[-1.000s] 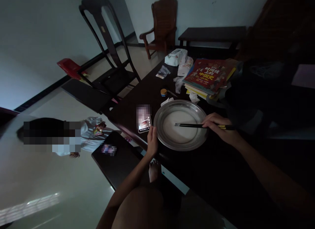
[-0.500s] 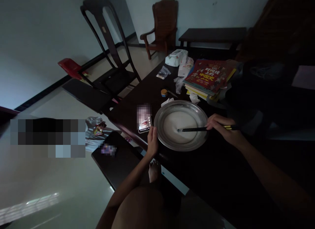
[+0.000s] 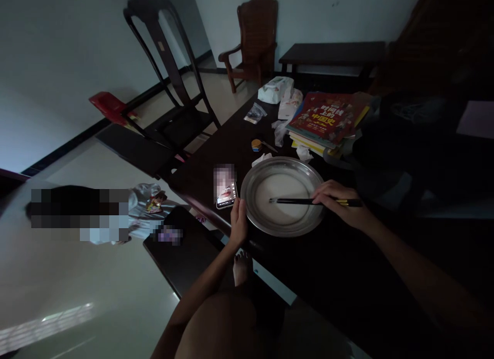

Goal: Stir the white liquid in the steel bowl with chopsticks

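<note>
My right hand (image 3: 341, 202) grips a pair of black chopsticks (image 3: 294, 201) with gold bands near the back end and pale tips. The tips reach into a white, milky mixture (image 3: 285, 215) in a round metal basin (image 3: 252, 217) on the dark table. At the basin's left side, my left hand (image 3: 239, 225) is closed on the rim; its thumb side shows, and the other fingers are partly hidden. Just left of the basin, a phone (image 3: 227, 199) with a lit screen lies close to my left fingertips.
Behind the basin are a small jar (image 3: 256, 144), crumpled tissue (image 3: 304, 153), plastic bags (image 3: 276, 90) and a stack of books (image 3: 324, 119). A dark chair (image 3: 179, 124) stands left of the table (image 3: 208, 148). On the left, a person (image 3: 144, 215) is beside a low bench (image 3: 185, 258).
My right hand and the chopsticks have shifted left, carrying the tips across the white mixture. My left hand stays at the rim. The person on the left has moved slightly.
</note>
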The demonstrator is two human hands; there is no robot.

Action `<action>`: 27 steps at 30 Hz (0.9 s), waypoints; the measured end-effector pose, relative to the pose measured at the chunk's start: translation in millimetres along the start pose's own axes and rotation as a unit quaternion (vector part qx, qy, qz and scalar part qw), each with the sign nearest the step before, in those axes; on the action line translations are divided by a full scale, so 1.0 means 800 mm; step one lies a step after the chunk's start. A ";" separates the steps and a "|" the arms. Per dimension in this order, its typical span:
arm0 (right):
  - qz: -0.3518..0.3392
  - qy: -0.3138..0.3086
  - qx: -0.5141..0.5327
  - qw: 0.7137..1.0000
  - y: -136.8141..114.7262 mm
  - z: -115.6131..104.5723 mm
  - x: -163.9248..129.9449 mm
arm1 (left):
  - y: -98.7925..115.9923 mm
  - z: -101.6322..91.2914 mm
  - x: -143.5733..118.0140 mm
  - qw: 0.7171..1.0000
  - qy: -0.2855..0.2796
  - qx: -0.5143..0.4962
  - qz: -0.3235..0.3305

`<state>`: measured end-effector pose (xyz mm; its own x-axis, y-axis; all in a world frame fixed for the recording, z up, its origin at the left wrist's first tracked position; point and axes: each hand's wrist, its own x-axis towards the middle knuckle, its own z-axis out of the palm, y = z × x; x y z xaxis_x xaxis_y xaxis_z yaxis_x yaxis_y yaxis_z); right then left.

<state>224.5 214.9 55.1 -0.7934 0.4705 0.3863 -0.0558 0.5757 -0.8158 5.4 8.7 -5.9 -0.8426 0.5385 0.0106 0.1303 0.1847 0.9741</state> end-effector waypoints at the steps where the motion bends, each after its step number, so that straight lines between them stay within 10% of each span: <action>1: 0.002 0.010 -0.006 1.000 0.001 0.001 0.000 | -0.001 0.000 0.000 1.000 0.002 -0.001 0.001; 27: -0.012 0.036 0.009 0.999 -0.001 -0.002 -0.001 | 0.005 0.000 -0.001 1.000 0.003 0.009 0.009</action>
<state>226.1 215.5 56.3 -0.7459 0.5038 0.4357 -0.0860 0.5758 -0.8131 6.3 8.9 -1.6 -0.8428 0.5374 0.0291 0.1549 0.1905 0.9694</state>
